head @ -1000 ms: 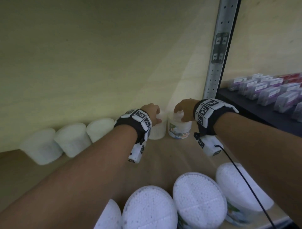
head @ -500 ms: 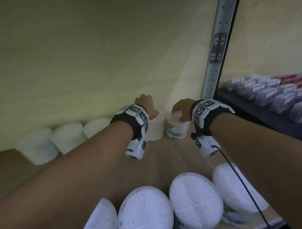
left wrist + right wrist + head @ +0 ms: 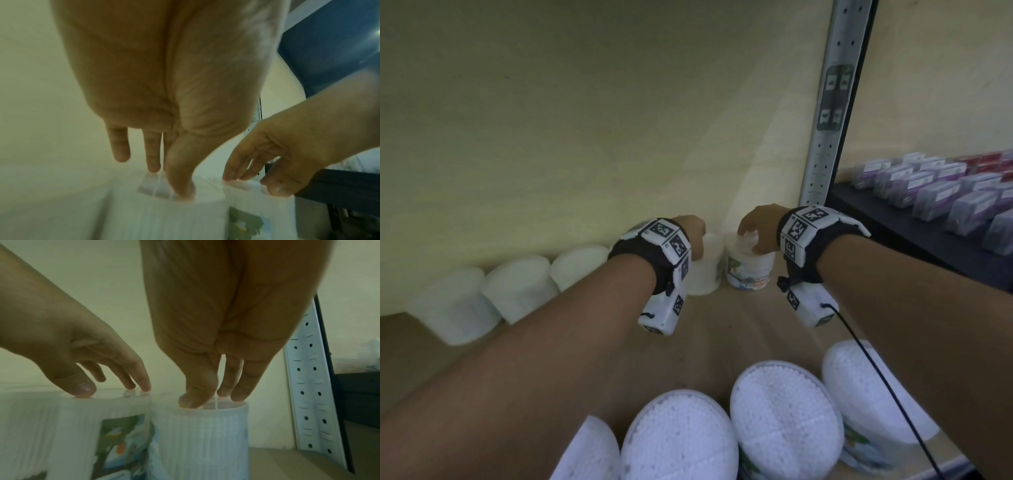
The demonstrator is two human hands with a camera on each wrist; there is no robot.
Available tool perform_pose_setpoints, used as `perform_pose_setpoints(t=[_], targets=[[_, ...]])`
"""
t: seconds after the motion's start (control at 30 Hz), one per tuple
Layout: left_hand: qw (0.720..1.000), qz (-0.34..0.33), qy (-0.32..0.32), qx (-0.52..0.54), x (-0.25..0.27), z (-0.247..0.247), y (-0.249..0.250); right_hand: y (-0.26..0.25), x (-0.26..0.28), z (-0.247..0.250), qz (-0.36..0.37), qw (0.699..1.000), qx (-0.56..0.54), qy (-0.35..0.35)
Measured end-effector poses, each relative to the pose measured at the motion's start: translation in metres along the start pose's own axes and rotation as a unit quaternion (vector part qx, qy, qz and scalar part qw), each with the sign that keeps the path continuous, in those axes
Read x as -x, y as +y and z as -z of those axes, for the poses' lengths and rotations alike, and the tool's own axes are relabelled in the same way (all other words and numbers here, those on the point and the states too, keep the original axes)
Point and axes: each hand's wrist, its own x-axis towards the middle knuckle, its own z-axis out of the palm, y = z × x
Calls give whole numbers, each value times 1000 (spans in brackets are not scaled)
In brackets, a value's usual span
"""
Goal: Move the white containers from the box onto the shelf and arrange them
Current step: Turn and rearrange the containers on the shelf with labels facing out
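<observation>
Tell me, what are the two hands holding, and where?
Each hand holds one white container by its lid: the left hand grips the plain one, the right hand grips the labelled one.

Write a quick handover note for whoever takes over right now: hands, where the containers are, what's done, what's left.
Left hand: fingertips on the lid rim of the plain container at the back wall, gripping from above.
Right hand: the same grip on the labelled container beside it, near the upright post.
Both tubs stand upright on the shelf, side by side.
Done: three more containers line the back wall to the left; a front row stands at the near edge.
Left: let go of these two, square up the row. The box is out of view, so the remaining count is unknown.
</observation>
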Motion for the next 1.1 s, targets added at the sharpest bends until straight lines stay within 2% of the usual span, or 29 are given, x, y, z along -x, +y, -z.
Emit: perform_pose_setpoints(t=[0.13, 0.3, 0.37, 0.67, 0.97, 1.03, 1.1], targets=[[999, -23, 19, 37, 5, 3, -1, -1, -4, 1, -12, 1000, -11, -5], [989, 43, 106, 93, 10, -5, 0, 2, -9, -2, -10, 1000, -19, -15], [986, 51, 123, 98, 10, -9, 1, 0, -6, -1, -14, 999, -28, -14], [995, 40, 91, 16, 5, -18, 8, 1, 1, -5, -16, 999, 8, 30], [998, -36, 35, 43, 6, -7, 0, 0, 3, -4, -14, 999, 4, 31], [996, -38, 46, 66, 7, -6, -1, 0, 2, -3, -15, 999, 6, 29], [991, -19, 92, 90, 8, -6, -1, -1, 3, -3, -15, 999, 10, 27]])
